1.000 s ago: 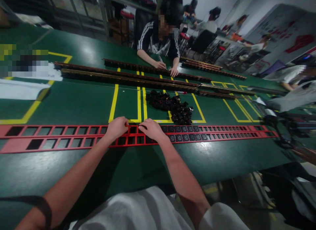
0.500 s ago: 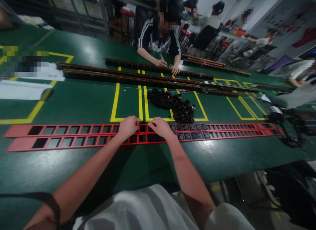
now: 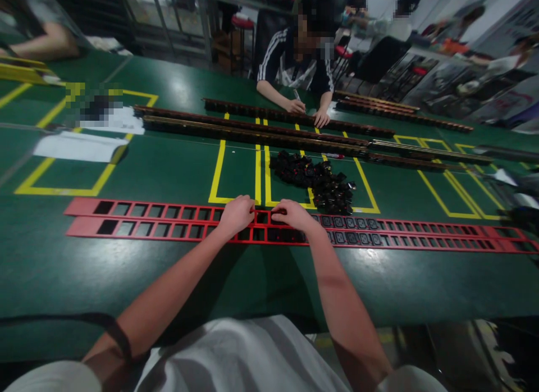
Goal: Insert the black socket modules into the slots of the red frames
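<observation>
Two long red slotted strips [image 3: 168,211] lie side by side across the green table in front of me. Black sockets [image 3: 346,238] fill several of their openings right of the middle. My left hand [image 3: 238,215] is closed at the upper strip with its fingers curled, and what they grip is hidden. Just to its right, my right hand [image 3: 293,215] is pinched at the same strip, its thumb and forefinger at a dark piece that looks like a black socket in an opening. One bare opening shows between the hands. A heap of loose black sockets [image 3: 322,181] lies just beyond the right hand.
Long dark rails [image 3: 252,132] cross the table behind the heap, with a red-capped marker [image 3: 336,155] near them. Opposite me sits a person [image 3: 295,72] holding a pen. White paper [image 3: 78,147] lies at left. Yellow tape [image 3: 217,173] marks the tabletop.
My view has swung left, so everything sits further right in the picture and another person's arm shows at upper left. Both hands stay at the same place on the upper strip.
</observation>
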A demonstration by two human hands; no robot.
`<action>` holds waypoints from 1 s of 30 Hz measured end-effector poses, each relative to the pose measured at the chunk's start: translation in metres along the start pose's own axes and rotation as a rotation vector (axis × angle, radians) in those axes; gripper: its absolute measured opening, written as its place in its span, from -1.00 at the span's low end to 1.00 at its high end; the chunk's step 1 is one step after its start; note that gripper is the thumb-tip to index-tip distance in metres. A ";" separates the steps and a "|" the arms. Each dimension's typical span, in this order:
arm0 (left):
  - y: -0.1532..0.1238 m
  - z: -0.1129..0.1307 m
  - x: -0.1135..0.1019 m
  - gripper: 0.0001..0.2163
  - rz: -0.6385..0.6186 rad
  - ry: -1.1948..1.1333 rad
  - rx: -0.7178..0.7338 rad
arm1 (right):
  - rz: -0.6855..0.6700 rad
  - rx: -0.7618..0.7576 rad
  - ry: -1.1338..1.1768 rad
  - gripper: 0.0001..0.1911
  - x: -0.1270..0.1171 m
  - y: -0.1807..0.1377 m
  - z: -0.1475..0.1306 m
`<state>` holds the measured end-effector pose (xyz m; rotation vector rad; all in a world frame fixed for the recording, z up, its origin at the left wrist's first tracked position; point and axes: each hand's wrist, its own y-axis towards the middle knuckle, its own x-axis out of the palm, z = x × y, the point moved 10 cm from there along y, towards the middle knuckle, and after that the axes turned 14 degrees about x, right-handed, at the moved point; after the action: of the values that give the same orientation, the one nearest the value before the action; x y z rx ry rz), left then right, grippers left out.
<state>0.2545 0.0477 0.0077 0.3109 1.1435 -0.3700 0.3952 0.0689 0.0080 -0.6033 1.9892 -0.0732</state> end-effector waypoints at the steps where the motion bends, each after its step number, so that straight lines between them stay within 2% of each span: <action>1: 0.000 0.000 0.000 -0.88 0.004 -0.006 0.001 | -0.004 0.009 0.001 -0.87 0.000 0.001 0.000; 10: -0.001 0.001 -0.001 -0.87 0.028 -0.010 0.019 | 0.007 0.026 0.043 -0.90 0.000 0.004 0.005; 17: 0.000 -0.001 0.000 -0.88 -0.051 -0.020 0.028 | 0.059 0.000 0.028 -0.88 0.001 0.004 0.005; 21: -0.009 -0.010 -0.005 -0.86 -0.084 -0.024 0.072 | 0.102 0.017 -0.004 -0.85 -0.001 0.001 0.005; 25: -0.028 -0.020 -0.014 -0.73 -0.027 0.018 0.097 | 0.128 0.025 -0.016 -0.84 -0.001 -0.002 0.003; 30: -0.040 -0.013 -0.020 -0.72 0.038 0.065 0.126 | 0.215 0.063 -0.072 -0.78 -0.005 -0.008 -0.001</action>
<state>0.2188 0.0195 0.0185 0.4572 1.1788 -0.4017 0.3994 0.0644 0.0149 -0.3439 1.9627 0.0169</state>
